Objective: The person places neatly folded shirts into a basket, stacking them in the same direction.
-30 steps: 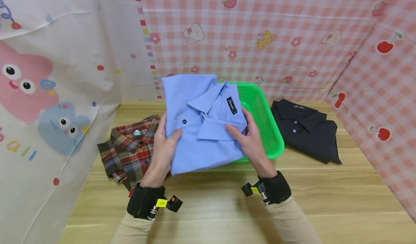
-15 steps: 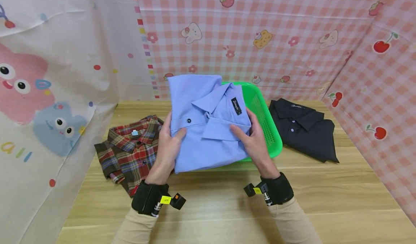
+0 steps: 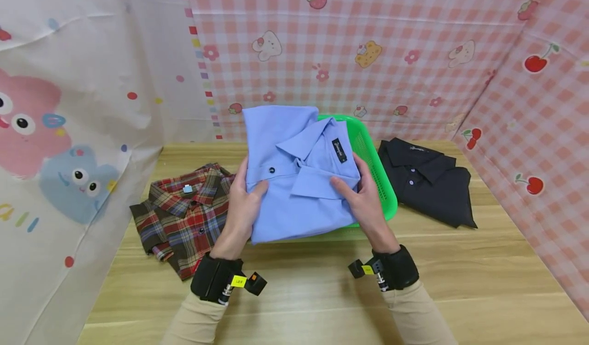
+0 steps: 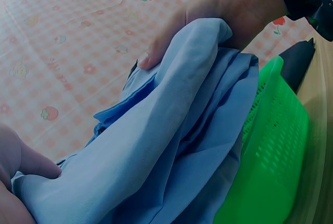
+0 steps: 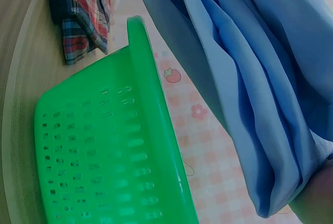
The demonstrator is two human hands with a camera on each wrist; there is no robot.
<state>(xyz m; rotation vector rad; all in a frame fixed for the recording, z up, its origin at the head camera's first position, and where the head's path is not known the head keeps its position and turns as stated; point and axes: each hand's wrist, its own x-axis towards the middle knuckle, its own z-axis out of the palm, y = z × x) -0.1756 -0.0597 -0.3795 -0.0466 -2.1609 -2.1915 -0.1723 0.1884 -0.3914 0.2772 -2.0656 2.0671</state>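
Observation:
Both hands hold a folded light blue shirt (image 3: 285,207), its collar and black label facing up, above a green basket (image 3: 384,191). My left hand (image 3: 241,204) grips the shirt's left edge, thumb on top near a dark button. At the collar side, my right hand (image 3: 365,202) pinches the right edge with its thumb over the cloth. Seen from the left wrist, the shirt's layered folds (image 4: 156,146) hang between the hands. In the right wrist view the cloth (image 5: 250,78) is raised apart from the basket's rim (image 5: 156,114). Fingers beneath the shirt are hidden.
A folded plaid shirt (image 3: 184,217) lies on the wooden table (image 3: 303,304) left of the basket. To the basket's right lies a folded black shirt (image 3: 425,186). Patterned cloth walls (image 3: 340,23) stand behind and at both sides.
The hands and the blue shirt shift slightly rightward in the head view, while the background slides a little left. Both hands keep their hold on the shirt.

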